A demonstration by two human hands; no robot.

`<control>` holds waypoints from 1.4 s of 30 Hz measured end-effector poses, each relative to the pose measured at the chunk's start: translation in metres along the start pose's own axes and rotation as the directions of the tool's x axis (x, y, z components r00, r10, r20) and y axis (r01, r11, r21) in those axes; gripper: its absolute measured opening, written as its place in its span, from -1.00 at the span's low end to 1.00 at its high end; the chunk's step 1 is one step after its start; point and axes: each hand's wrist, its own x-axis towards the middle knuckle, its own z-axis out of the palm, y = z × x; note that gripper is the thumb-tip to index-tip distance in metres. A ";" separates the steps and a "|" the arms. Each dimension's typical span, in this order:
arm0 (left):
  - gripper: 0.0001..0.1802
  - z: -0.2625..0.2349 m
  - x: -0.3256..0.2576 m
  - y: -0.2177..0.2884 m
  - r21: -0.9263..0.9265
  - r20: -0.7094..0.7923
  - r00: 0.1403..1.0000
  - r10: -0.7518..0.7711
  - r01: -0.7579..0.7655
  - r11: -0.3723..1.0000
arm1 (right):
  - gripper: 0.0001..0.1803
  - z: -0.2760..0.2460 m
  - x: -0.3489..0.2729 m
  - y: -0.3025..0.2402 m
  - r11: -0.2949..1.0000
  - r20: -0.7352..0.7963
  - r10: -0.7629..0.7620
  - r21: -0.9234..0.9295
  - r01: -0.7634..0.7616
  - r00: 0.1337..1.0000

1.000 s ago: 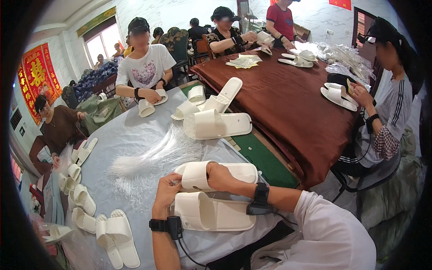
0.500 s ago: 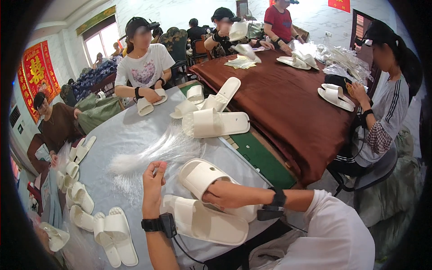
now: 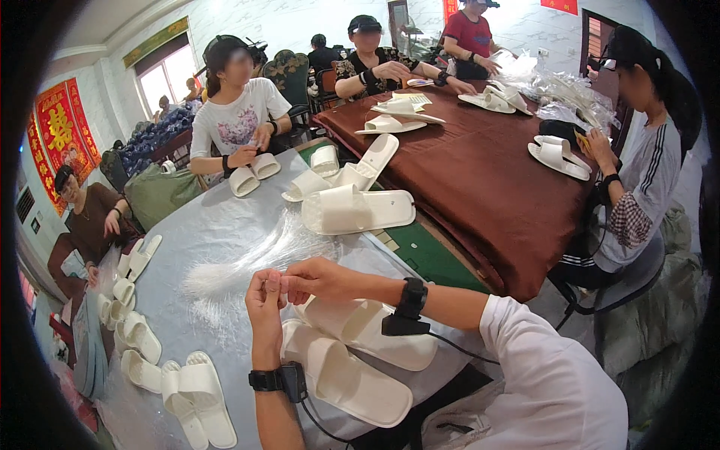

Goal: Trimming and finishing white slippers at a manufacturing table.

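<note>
My left hand and my right hand meet above the grey-covered table, fingertips pinched together. Whatever they pinch, if anything, is too small to make out. Just below them lies a pair of white slippers, the nearer slipper and the farther slipper, side by side with toes pointing up and left. My right wrist and forearm pass over the farther one and hide part of it. Beyond my fingers spreads a loose bundle of thin clear plastic strands.
More white slippers are stacked past the strands, and another row of slippers runs along the table's left edge. A brown-covered table adjoins at right, bearing slippers and clear plastic bags. Several people work around both tables.
My right hand has come out of the farther slipper and moved up and left to meet my left hand. The near pair has shifted slightly. Across the brown table, a person has put slippers down.
</note>
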 end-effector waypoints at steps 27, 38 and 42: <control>-0.78 0.005 0.001 0.000 0.118 -0.002 0.995 0.097 -0.096 0.988 | -0.75 -0.005 -0.004 0.023 0.759 -0.047 0.219 0.636 -0.139 0.975; -0.79 -0.001 0.006 -0.001 0.126 0.020 0.995 0.095 -0.097 0.987 | -0.75 -0.005 -0.003 0.024 0.777 -0.031 0.216 0.611 -0.152 0.976; -0.78 -0.001 0.005 -0.001 0.150 0.010 0.997 0.077 -0.078 0.986 | -0.75 -0.004 -0.003 0.022 0.776 -0.024 0.207 0.612 -0.149 0.978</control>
